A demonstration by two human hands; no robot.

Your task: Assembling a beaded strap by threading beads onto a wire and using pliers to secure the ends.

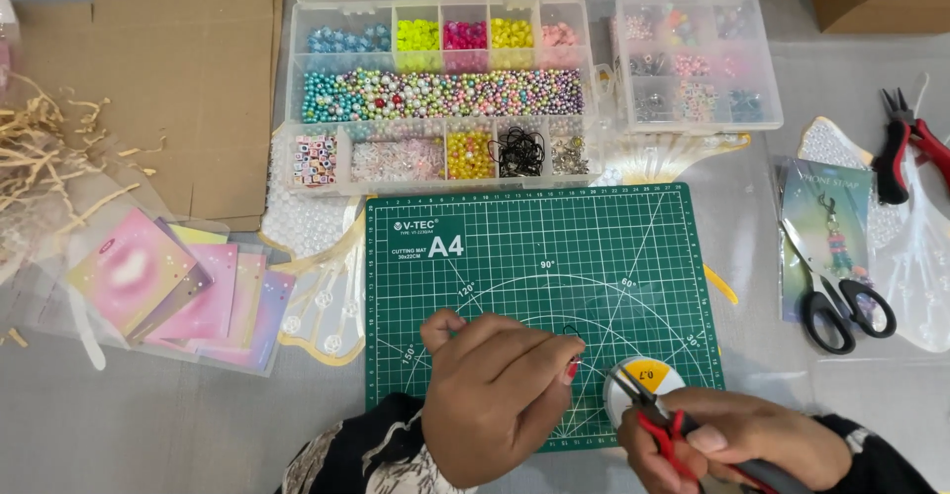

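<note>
My left hand (495, 395) hovers over the lower part of the green cutting mat (534, 256), fingers pinched on a thin dark cord with a small loop (571, 333) sticking up past the fingertips. My right hand (732, 444) grips red-handled pliers (658, 425) whose dark tips point toward the left hand's fingertips. Just under the plier tips lies a round white spool with a yellow label (648, 377), at the mat's lower right edge.
Behind the mat stand a big open bead organiser (440, 98) and a smaller clear bead box (693, 58). Black scissors (841, 311) lie on a packaged charm (826, 217) at right, more pliers (905, 143) beyond. Pink cards (168, 286), cardboard (178, 78) and paper shred (40, 157) are left.
</note>
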